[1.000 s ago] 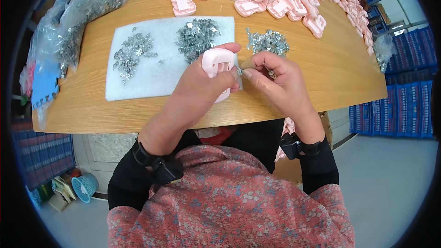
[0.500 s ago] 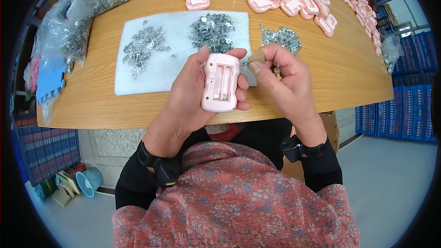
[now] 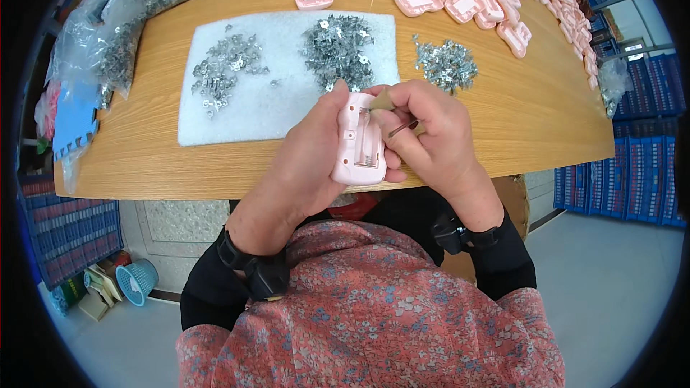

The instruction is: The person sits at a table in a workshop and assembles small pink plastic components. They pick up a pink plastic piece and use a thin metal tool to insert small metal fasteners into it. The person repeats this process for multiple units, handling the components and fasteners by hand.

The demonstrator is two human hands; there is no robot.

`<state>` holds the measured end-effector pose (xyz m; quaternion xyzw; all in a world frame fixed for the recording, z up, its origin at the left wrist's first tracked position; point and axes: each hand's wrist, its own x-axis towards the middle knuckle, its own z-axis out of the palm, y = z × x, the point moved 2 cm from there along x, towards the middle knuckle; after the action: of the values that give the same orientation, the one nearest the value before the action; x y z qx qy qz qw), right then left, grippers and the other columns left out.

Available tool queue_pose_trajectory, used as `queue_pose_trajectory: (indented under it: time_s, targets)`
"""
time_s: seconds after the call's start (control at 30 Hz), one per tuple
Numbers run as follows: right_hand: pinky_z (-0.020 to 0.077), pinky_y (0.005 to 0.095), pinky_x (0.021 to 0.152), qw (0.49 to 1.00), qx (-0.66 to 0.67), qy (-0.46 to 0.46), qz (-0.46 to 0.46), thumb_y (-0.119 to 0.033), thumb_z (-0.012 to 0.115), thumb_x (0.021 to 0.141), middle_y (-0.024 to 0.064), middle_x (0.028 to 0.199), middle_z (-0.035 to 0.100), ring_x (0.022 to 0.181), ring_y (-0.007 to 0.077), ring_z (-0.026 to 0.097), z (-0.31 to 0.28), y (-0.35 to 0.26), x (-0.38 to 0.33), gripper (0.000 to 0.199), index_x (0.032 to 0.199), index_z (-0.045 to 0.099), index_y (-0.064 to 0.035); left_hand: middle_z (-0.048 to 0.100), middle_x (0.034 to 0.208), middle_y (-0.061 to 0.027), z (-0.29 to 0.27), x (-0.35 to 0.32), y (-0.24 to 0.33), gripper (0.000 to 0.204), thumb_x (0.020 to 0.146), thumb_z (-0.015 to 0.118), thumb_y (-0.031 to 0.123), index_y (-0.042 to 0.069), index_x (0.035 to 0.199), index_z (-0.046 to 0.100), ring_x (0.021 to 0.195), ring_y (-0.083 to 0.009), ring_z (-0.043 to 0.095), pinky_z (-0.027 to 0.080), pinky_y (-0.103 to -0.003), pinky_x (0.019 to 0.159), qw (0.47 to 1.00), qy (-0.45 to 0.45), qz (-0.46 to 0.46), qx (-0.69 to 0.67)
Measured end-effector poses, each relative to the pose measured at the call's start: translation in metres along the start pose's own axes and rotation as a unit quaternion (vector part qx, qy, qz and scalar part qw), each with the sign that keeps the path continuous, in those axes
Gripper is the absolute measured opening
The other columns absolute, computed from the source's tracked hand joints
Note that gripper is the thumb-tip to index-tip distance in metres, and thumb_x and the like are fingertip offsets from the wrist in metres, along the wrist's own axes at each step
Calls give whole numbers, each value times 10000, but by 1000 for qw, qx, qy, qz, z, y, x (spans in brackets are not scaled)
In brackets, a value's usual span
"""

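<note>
Head view, centre frame: left hand (image 3: 305, 165) gripped a pink plastic case (image 3: 357, 144) while right hand (image 3: 431, 140) pinched a thin tool (image 3: 399, 128) against it, above the worktop (image 3: 532, 111).

Bright, even light with soft shadows. The desk (image 3: 546, 122) edges bow from fisheye distortion. Corners are black; focus is sharp.

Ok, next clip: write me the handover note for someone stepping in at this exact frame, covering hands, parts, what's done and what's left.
Left hand: grips the pink plastic housing, open side up, above the table's near edge.
Right hand: pinches a thin tool at the housing's compartment.
Parts: three piles of small metal contacts, two on the white foam pad, one on bare wood; more pink housings along the far edge; bagged contacts far left.
Done: a spring contact seems seated in the housing.
Left: I cannot tell how many contacts are missing; the far housings look unprocessed.
</note>
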<state>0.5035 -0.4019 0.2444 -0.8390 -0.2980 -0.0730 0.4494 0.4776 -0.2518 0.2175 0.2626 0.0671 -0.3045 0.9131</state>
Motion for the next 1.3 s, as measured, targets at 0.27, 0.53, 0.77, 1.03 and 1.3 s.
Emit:
queue_pose_trajectory:
  time_s: [0.27, 0.53, 0.77, 1.03, 1.3]
  targets:
    - [469, 387, 559, 976, -177, 10, -130, -68, 723, 711, 60, 743, 604, 639, 287, 581, -1, -3, -5, 158, 800, 594, -94, 651, 958, -130, -3, 2, -10, 514, 1067, 191, 417, 37, 1276, 467, 701, -236, 677, 617, -417, 660, 997, 65, -18, 48]
    - [480, 265, 625, 996, 45, -18, 80, -118, 658, 899, 45, 808, 644, 673, 117, 606, -13, -3, -6, 153, 1035, 665, -48, 679, 909, -178, -8, 1, -7, 592, 1055, 198, 464, -13, 1231, 501, 767, -290, 709, 622, -436, 678, 998, -22, -8, 64]
    - [473, 206, 673, 893, 351, -87, 269, -150, 630, 951, 7, 874, 641, 745, 36, 560, -9, 0, -11, 244, 1115, 583, 24, 666, 979, -132, -8, -3, -12, 487, 1066, 293, 364, 8, 1332, 493, 830, -206, 689, 591, -329, 719, 953, 58, 77, 286]
    - [465, 208, 664, 918, 285, -88, 262, -189, 624, 961, -17, 855, 607, 765, 31, 551, -1, 19, -24, 213, 1044, 575, 1, 639, 1090, -77, -2, -14, 1, 372, 1016, 426, 148, -21, 1343, 479, 956, -101, 598, 485, -255, 839, 789, 43, 110, 603]
    - [425, 176, 651, 893, 376, -45, 242, -143, 597, 978, -32, 881, 602, 734, 15, 505, -12, 4, -20, 257, 1180, 573, 13, 579, 876, -44, -17, -13, 0, 368, 1023, 412, 246, 10, 1284, 518, 638, -143, 527, 450, -298, 594, 953, 25, 48, 299]
